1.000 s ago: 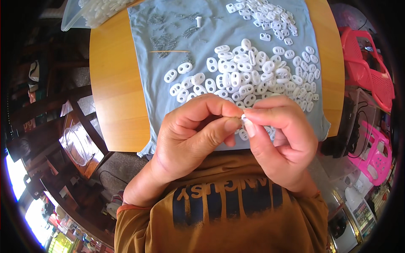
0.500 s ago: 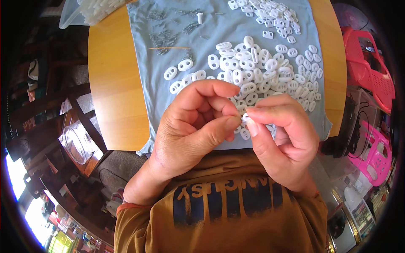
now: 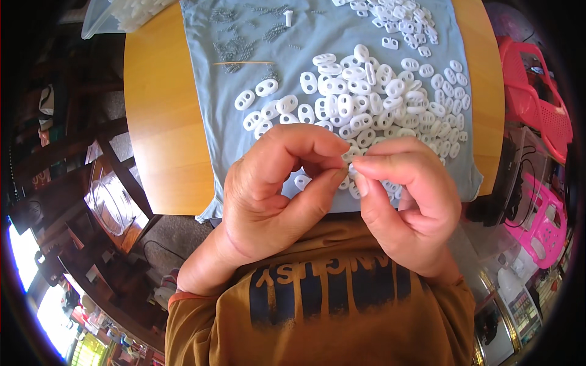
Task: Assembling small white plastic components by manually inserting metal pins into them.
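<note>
Above the near edge of the cloth, my two hands meet fingertip to fingertip. My right hand (image 3: 418, 198) pinches a small white plastic piece (image 3: 352, 170) between thumb and forefinger, mostly covered by the fingers. Beside it, my left hand (image 3: 268, 192) is closed, its thumb against a bent finger; whatever lies in that pinch is too small and hidden to name. Just beyond the fingertips spreads a heap of white oval two-hole plastic cord-lock pieces (image 3: 345, 105). Several more ovals (image 3: 266, 88) lie to its left.
A blue-grey cloth (image 3: 213, 140) covers the middle of the wooden table (image 3: 159, 140). Small metal springs (image 3: 241, 49), a thin wooden stick (image 3: 244, 63) and a white peg (image 3: 288, 18) lie far left. Smaller squarish white pieces (image 3: 406, 18) are piled far right. A clear tub (image 3: 101, 18) stands at the far-left corner.
My left hand's fingers have shifted slightly and come lower around the pinch. The right hand keeps its hold on the small white piece. The view has shifted slightly.
</note>
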Demonstrator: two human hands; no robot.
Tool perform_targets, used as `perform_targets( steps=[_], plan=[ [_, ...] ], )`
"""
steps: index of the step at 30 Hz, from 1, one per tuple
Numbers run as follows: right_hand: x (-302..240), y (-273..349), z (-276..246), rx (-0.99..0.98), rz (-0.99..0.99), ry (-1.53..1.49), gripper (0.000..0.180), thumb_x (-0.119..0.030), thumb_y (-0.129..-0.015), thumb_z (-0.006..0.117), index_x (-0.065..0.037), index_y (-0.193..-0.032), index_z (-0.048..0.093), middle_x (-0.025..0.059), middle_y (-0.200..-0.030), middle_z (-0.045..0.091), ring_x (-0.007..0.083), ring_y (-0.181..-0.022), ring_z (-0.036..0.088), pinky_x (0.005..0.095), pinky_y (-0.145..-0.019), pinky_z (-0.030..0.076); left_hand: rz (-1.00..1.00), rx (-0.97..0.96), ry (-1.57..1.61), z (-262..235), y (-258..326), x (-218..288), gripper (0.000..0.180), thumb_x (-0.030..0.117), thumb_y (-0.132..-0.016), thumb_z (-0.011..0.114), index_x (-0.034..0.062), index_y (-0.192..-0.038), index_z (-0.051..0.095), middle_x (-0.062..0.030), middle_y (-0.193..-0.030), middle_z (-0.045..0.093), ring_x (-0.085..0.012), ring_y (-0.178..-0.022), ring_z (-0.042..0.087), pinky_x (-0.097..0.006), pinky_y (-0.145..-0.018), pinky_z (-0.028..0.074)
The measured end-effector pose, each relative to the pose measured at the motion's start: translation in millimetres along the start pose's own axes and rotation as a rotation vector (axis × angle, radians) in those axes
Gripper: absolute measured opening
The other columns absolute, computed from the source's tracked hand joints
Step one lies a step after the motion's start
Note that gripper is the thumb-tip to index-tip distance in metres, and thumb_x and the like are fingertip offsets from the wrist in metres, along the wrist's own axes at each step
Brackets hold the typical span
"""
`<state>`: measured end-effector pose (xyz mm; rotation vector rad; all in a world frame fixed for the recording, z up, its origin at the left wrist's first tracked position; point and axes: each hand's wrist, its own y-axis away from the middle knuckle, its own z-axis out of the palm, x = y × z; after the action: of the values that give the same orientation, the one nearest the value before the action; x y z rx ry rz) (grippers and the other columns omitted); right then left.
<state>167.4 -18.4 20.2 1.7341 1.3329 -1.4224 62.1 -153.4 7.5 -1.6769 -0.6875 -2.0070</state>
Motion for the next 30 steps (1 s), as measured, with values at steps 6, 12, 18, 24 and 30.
perform_targets(
  steps=[6,12,18,24,30],
  plan=[
    [1.6,1.3,-0.8,-0.020,0.009,-0.029,0.021,0.011,-0.077,0.057,0.002,-0.095,0.059,0.0109,-0.089,0.057,0.0151,-0.077,0.054,0.0228,-0.066,0.042,0.056,-0.027,-0.085,-3.4,-2.1,2.0,0.025,-0.010,-0.077,0.061,-0.0006,-0.100,0.057,-0.0055,-0.088,0.061,-0.0102,-0.077,0.060,-0.022,-0.068,0.049],
    [7.8,-2.1,2.7,0.080,-0.045,-0.089,0.024,0.012,-0.069,0.059,0.002,-0.090,0.061,0.0100,-0.074,0.059,0.0195,-0.065,0.058,0.0271,-0.060,0.047,0.079,-0.091,-0.127,-7.1,-3.9,0.9,0.029,-0.011,-0.077,0.060,-0.0025,-0.105,0.053,-0.0084,-0.091,0.059,-0.0128,-0.081,0.059,-0.025,-0.071,0.051],
    [5.1,-1.8,2.4,0.078,-0.001,-0.132,0.023,0.012,-0.070,0.059,0.002,-0.091,0.061,0.0092,-0.075,0.059,0.0189,-0.067,0.058,0.0269,-0.062,0.047,0.077,-0.036,0.000,-3.9,-3.3,-1.8,0.029,-0.009,-0.078,0.060,-0.0009,-0.106,0.057,-0.0062,-0.088,0.062,-0.0098,-0.077,0.060,-0.023,-0.069,0.050],
    [-0.5,-0.1,-0.5,0.033,0.059,-0.069,0.023,0.012,-0.071,0.059,0.001,-0.092,0.061,0.0093,-0.076,0.059,0.0182,-0.067,0.058,0.0264,-0.062,0.046,0.028,-0.148,-0.060,-6.4,-3.9,3.1,0.028,-0.010,-0.080,0.058,-0.0030,-0.107,0.049,-0.0095,-0.094,0.057,-0.0144,-0.083,0.059,-0.026,-0.071,0.052],
    [4.1,3.2,5.2,0.096,0.098,-0.249,0.021,0.012,-0.075,0.057,0.002,-0.093,0.060,0.0083,-0.081,0.059,0.0139,-0.071,0.057,0.0236,-0.064,0.046,-0.012,-0.045,0.182,0.4,-3.4,-2.2,0.027,-0.007,-0.081,0.059,-0.0029,-0.107,0.053,-0.0066,-0.091,0.060,-0.0111,-0.081,0.060,-0.024,-0.073,0.050]
  ],
)
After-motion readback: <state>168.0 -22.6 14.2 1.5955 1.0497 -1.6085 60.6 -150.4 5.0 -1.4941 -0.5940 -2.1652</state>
